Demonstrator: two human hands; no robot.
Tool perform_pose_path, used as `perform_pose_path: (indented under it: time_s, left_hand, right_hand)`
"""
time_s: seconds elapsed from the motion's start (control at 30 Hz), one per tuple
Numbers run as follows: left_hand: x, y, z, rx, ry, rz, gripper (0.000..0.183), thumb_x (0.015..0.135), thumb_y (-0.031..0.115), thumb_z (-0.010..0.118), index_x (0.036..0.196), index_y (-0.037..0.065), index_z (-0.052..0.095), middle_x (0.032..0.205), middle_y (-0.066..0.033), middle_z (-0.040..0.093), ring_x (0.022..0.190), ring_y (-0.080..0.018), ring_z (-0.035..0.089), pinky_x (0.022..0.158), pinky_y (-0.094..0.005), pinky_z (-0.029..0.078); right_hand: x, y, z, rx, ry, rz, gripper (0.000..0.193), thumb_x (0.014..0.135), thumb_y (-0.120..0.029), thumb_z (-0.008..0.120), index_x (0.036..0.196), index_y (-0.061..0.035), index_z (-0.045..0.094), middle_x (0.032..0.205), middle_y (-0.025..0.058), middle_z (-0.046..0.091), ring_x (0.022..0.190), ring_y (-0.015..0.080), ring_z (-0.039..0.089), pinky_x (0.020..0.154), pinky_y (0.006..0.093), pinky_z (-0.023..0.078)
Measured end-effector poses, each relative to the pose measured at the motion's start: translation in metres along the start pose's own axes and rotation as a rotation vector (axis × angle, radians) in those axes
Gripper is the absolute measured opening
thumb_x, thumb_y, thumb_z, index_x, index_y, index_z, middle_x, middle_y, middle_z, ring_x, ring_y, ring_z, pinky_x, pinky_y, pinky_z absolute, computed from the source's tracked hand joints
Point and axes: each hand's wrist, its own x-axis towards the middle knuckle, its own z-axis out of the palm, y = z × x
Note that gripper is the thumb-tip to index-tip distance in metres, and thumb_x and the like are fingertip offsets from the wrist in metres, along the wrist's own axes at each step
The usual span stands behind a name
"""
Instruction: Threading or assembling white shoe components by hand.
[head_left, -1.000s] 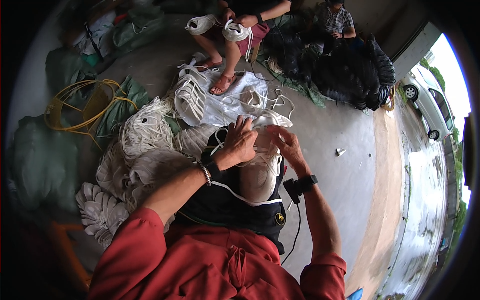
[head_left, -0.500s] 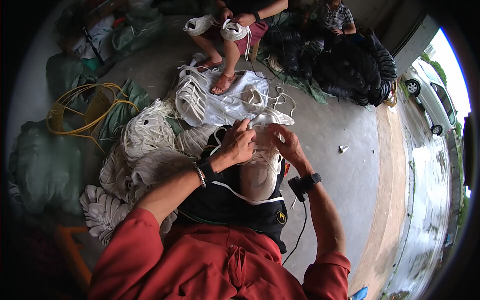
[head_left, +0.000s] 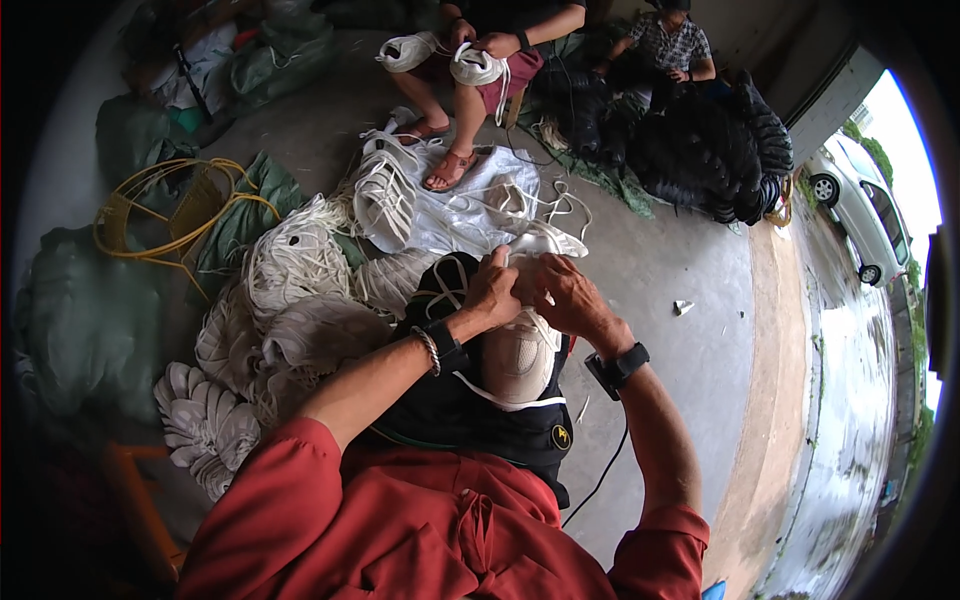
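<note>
A grey concrete floor (head_left: 690, 420) carries everything, with a heap of black goods (head_left: 690, 150) at its far edge. Left of the lap rises a large pile of white shoes and laces (head_left: 300, 255). A white plastic sheet (head_left: 450, 220) lies ahead, another person's sandalled foot (head_left: 450, 170) on its far part and a white shoe (head_left: 560, 240) at its near right corner. A yellow chair frame (head_left: 165, 250) is on the floor's left side. Black cloth (head_left: 430, 415) covers the lap; near its right edge sits a cream shoe (head_left: 518, 370), toe toward the waist, under both hands. The right hand (head_left: 575, 298) and the left hand (head_left: 488, 295) meet over its laced upper, fingers curled inward and bunched close; whether they pinch a lace cannot be told. A dark strap (head_left: 617, 371) circles the right wrist. A pale scrap (head_left: 682, 308) lies on the floor, right of the hands.
</note>
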Motion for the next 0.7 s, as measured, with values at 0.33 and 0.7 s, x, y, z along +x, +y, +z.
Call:
perform_pose_path:
  time_s: [0.33,0.7]
  left_hand:
    - [0.002,0.002,-0.005,-0.092,-0.1,-0.095,0.019,0.068,0.009,0.059,0.082,-0.003,0.062,0.128,-0.0259,0.035,0.115,-0.0402,0.039,0.096,-0.0405,0.035]
    - [0.001,-0.008,0.0,-0.111,-0.133,-0.054,0.023,0.067,0.006,0.057,0.087,-0.005,0.06,0.129,-0.0261,0.034,0.116,-0.0407,0.039,0.098,-0.0387,0.033]
  right_hand:
    - [-0.002,-0.002,0.003,0.123,0.024,0.007,0.018,0.068,-0.014,0.066,0.079,-0.0009,0.06,0.114,0.0205,0.048,0.11,0.0352,0.044,0.093,0.0392,0.037]
    - [-0.011,0.003,0.027,-0.149,0.252,-0.047,0.018,0.071,0.001,0.049,0.087,0.0041,0.054,0.104,0.0235,0.05,0.106,0.038,0.045,0.092,0.0427,0.038]
